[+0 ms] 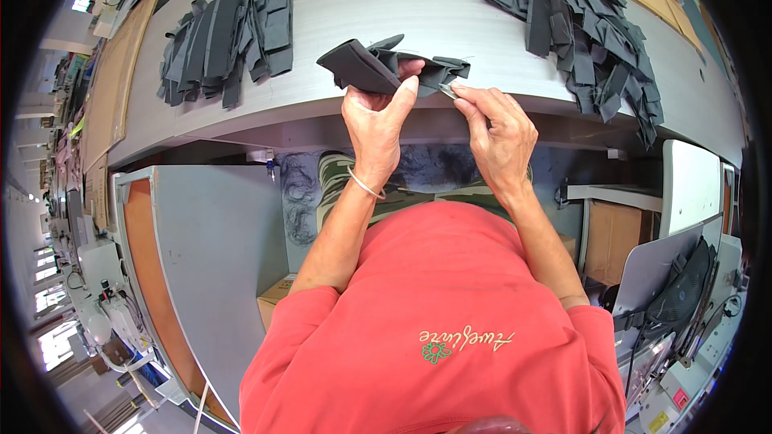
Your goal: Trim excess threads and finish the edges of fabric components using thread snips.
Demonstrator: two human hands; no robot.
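My left hand (378,124) is closed round a folded dark grey fabric piece (354,67), held just above the near edge of the table. The fabric's gathered right end (444,72) stretches toward my right hand (500,130). Between the thumb and fingers of that hand is a small silvery metal tool (448,90), its tip at the fabric; most of it is hidden, so its exact kind does not show. Loose threads stick out round the fabric's right end.
On the pale table (386,0), a pile of dark grey fabric strips (213,44) lies to the left. A larger, tangled pile (591,40) lies to the right, hanging near the front edge. A grey cabinet panel (221,233) stands left of my legs, a cardboard box (615,241) right.
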